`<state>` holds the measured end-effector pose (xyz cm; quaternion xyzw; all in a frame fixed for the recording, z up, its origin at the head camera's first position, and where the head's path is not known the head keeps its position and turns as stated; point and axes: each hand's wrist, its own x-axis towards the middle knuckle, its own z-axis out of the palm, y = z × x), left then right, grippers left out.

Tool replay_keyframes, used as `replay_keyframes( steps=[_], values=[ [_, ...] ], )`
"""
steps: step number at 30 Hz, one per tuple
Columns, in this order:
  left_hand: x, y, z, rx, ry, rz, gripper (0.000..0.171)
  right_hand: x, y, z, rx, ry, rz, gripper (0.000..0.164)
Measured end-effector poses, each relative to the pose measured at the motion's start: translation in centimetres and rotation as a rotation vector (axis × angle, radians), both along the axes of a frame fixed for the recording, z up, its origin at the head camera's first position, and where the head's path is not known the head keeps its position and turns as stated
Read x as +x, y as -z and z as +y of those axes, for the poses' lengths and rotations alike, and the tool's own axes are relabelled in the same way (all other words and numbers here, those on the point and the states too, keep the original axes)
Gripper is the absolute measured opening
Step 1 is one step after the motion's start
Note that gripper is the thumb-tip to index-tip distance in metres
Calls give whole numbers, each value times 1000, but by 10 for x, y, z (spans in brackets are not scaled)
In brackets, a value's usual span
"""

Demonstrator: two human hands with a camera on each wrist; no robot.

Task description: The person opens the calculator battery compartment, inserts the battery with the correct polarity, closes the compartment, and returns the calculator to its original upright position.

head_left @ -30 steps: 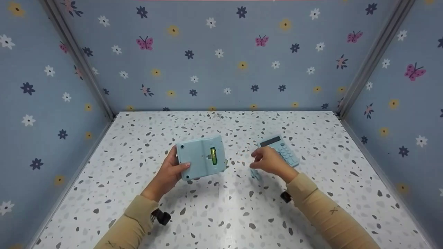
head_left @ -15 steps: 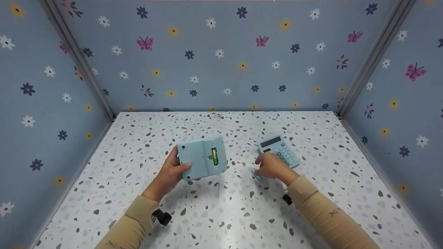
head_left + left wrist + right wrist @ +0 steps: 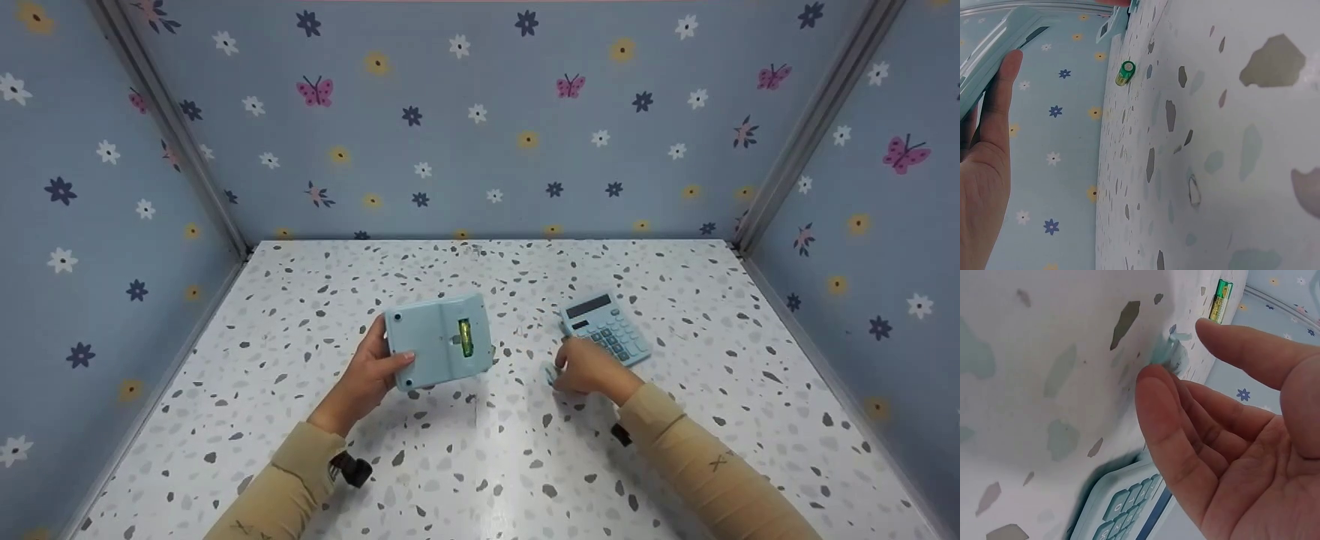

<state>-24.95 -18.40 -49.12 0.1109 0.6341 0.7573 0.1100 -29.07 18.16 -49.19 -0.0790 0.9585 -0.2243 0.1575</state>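
My left hand (image 3: 367,373) grips a light-blue calculator (image 3: 424,352) at its left side, thumb on the back. That back faces up with the battery slot uncovered, and a green-gold battery (image 3: 466,337) lies inside. Low over the table, my right hand (image 3: 591,367) has its fingertips at a small light-blue plastic piece (image 3: 550,373), apparently a battery cover. In the right wrist view this piece (image 3: 1176,354) lies just beyond the bent fingers, and a wide gap separates thumb and index finger. Nothing is seen pinched between them.
Behind my right hand, a second light-blue calculator (image 3: 615,330) lies keys up on the speckled white table (image 3: 480,465). A loose battery (image 3: 1125,73) rests on the table, seen in both wrist views. Flowered blue panels (image 3: 480,127) enclose the back and sides.
My right hand has come down and slightly toward me, off the second calculator's keys and to the small plastic piece. The left hand and its calculator have hardly moved.
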Motion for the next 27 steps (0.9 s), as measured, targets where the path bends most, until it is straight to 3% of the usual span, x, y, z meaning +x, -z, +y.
replay_keyframes(
  steps=[12,27],
  values=[
    [3,-3,-2,-19,-12,10,80,0,1,-4,-20,31,-64,24],
    [2,1,-3,-17,6,19,82,-3,4,-9,-29,34,-25,14]
  ],
)
